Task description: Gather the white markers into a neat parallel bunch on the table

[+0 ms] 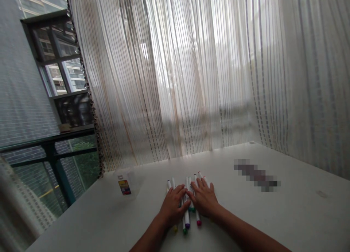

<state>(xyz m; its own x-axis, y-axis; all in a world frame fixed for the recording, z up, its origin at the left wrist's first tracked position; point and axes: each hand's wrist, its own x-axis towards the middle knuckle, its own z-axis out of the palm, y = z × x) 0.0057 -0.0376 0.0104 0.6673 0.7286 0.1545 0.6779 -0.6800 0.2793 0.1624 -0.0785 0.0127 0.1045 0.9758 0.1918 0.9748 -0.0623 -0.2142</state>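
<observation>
Both forearms come in from the bottom edge, cut off below the elbows. The left hand point(172, 205) lies palm down with its fingers loosely spread over a row of markers point(186, 217); the right hand point(203, 199) lies just beside it at about 2 o'clock, flat as well, fingers a little apart, the two thumbs nearly touching. Neither hand grips anything — they simply press down on the pens. The markers lie side by side on the white table point(287, 215), pointing toward 12 o'clock; their middles are hidden under the palms, so I can only see coloured caps at the near end — yellow, green, purple, pink — and white tips past the fingertips. How many there are I cannot tell.

At 10 o'clock from the hands sits a clear plastic case point(126, 182) with a coloured label, hard to make out against the tabletop. At 2 o'clock, well apart, a patch on the table is blurred out. Beyond, a sheer striped curtain point(191, 81) hangs round the table's far edges, veiling the window; at 10 o'clock, open glass shows a dark railing point(51, 150) and buildings.
</observation>
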